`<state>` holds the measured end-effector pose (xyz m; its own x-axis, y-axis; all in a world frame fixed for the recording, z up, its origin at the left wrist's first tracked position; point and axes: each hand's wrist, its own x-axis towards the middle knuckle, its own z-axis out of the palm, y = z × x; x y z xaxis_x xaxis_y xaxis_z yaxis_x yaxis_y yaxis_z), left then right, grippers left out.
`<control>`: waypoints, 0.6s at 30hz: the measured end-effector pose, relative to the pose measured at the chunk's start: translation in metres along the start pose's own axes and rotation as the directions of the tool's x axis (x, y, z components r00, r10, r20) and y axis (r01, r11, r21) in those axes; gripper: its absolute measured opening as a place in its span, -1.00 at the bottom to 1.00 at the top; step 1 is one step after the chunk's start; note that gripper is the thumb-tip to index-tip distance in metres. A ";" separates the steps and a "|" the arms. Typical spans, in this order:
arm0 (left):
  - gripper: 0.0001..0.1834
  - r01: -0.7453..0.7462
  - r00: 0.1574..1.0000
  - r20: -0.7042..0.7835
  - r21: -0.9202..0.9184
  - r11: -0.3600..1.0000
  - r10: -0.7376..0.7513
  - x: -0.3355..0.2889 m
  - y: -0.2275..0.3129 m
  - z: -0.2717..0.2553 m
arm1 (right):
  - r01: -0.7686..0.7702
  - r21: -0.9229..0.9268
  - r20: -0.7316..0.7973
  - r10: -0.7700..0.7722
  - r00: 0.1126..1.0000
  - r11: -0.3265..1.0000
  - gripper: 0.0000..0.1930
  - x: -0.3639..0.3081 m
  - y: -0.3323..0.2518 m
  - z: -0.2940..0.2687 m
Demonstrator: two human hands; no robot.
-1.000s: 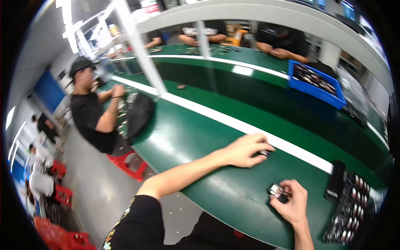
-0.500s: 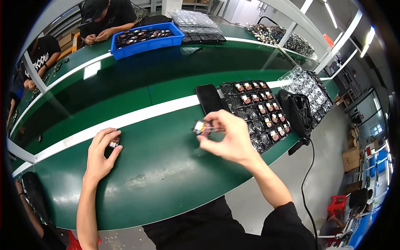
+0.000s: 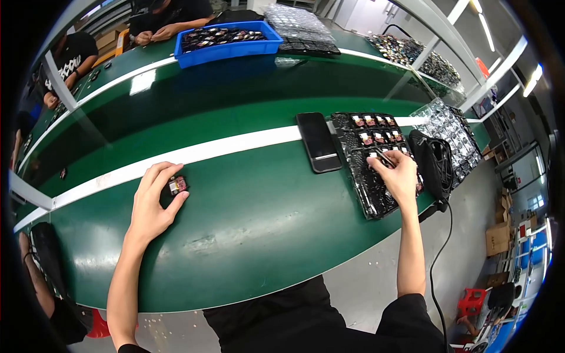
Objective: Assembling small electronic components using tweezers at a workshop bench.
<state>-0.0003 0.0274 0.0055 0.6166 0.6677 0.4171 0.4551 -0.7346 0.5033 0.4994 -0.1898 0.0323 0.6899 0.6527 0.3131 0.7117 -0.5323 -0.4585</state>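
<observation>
On the green bench, the thumb and fingers of my left hand (image 3: 156, 203) curve around a small dark electronic module (image 3: 178, 185) with a white and pinkish face. The thumb touches the module's lower edge. My right hand (image 3: 400, 178) is over the black moulded tray (image 3: 368, 191), its fingers pinched on slim metal tweezers (image 3: 385, 157). The tweezer tips are at one of the tray's pockets, close to a white-faced module; whether they grip it cannot be made out. Rows of similar modules (image 3: 366, 139) fill the tray's far and right pockets.
A black phone (image 3: 318, 144) lies left of the tray. To its right sit a black pouch with a coiled cable (image 3: 438, 165) and clear trays (image 3: 450, 132). Beyond the white rail (image 3: 235, 144) stands a blue bin (image 3: 229, 44) of parts. Co-workers sit at the far left.
My right hand has moved right, from above the bench to the tray, with the tweezers. The module they held is no longer plainly visible. My left hand stays around its module.
</observation>
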 end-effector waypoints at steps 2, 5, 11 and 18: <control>-0.34 0.049 0.998 -0.030 0.094 0.994 -0.047 -0.001 -0.002 -0.005 | 0.087 0.052 -0.061 -0.084 0.995 0.995 -0.40 -0.003 -0.006 -0.011; -0.49 0.052 0.998 0.035 0.075 0.996 -0.055 0.009 -0.005 0.000 | 0.161 0.341 -0.050 -0.153 0.987 0.926 -0.60 -0.005 -0.018 -0.021; -0.51 0.093 0.991 0.089 0.055 0.994 -0.098 0.010 -0.012 -0.008 | 0.092 0.642 0.266 -0.333 0.905 0.761 -0.76 -0.043 -0.134 0.006; -0.56 -0.039 0.997 0.066 0.039 0.998 0.036 -0.001 -0.020 -0.010 | 0.212 0.758 0.364 -0.670 0.648 0.617 -0.85 -0.080 -0.214 0.082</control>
<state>-0.0166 0.0429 0.0022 0.6739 0.6310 0.3843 0.4551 -0.7643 0.4570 0.2810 -0.0833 0.0373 -0.0779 0.9751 0.2074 0.4850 0.2188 -0.8467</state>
